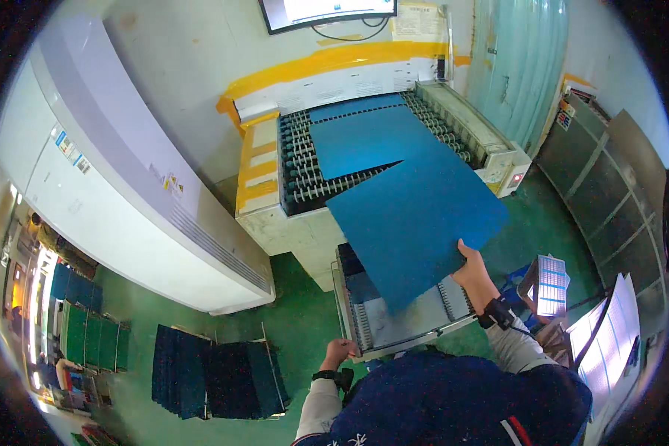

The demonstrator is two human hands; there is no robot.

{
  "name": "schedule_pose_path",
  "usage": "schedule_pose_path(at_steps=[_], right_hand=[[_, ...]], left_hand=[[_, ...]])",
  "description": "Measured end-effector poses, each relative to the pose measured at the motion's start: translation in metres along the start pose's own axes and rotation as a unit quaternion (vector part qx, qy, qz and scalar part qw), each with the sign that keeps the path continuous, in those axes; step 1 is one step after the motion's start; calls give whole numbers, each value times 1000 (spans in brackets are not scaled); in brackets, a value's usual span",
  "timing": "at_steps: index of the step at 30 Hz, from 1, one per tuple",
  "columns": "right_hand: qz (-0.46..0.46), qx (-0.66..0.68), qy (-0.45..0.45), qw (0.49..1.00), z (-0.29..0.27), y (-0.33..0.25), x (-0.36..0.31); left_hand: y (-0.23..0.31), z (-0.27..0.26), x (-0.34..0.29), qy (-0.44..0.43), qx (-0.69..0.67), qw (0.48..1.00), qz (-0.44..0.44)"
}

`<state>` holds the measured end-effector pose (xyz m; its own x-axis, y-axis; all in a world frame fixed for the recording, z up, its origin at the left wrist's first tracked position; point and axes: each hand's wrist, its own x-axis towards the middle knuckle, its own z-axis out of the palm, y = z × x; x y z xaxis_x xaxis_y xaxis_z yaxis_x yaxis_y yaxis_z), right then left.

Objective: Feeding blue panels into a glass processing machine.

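- Two hands are in use. My right hand grips one large, thin, flat blue panel at its near right edge, thumb on top and fingers underneath.
- My left hand is curled into a loose fist below and left of that grip, beside the near rim of the grey metal receiving tray. I cannot tell whether it touches the rim; it holds nothing that shows.
- Panel position: it reaches up and left from my grip, tilted, with its far corner over the black roller conveyor and its near corner over the tray.
- Beyond my grip, two more blue sheets lie flat on the rollers. One is partly under the panel I hold.
- Left of my grip and lower, dark panels stand in a floor rack on the green floor. A long white machine housing lies further left.
- Risk, single-edge grip: I judge that the unsupported span may sag or swing, since only one hand carries it.
- Risk, contact: the far corner could drag across the sheet on the rollers and scratch both faces.
- Risk, slip: a thin edge pinched by one hand could slide free and drop onto the tray rim.
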<state>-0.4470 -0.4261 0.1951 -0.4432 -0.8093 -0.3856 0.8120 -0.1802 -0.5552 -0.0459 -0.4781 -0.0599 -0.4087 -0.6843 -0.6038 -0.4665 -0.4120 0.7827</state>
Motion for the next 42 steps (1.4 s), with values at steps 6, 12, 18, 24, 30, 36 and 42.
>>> schedule_pose_path(at_steps=[6,12,18,24,30,36,42], right_hand=[[89,-33,42,995,-24,18,29],[172,-103,56,978,-34,32,42],[174,-83,68,979,-6,35,42],[147,-103,55,982,-7,30,49],[175,-101,57,978,3,36,64],[103,-103,78,986,-22,23,73],[88,-117,71,987,5,31,76]], left_hand=[[-9,-4,5,-12,-45,999,-12],[-6,3,0,-12,-77,997,-23],[-12,1,3,-9,-74,997,4],[-16,1,9,-35,-100,994,-6],[119,-64,-38,104,237,925,280],[392,-61,-261,-143,-97,761,625],[414,-27,-308,-147,-281,391,864]])
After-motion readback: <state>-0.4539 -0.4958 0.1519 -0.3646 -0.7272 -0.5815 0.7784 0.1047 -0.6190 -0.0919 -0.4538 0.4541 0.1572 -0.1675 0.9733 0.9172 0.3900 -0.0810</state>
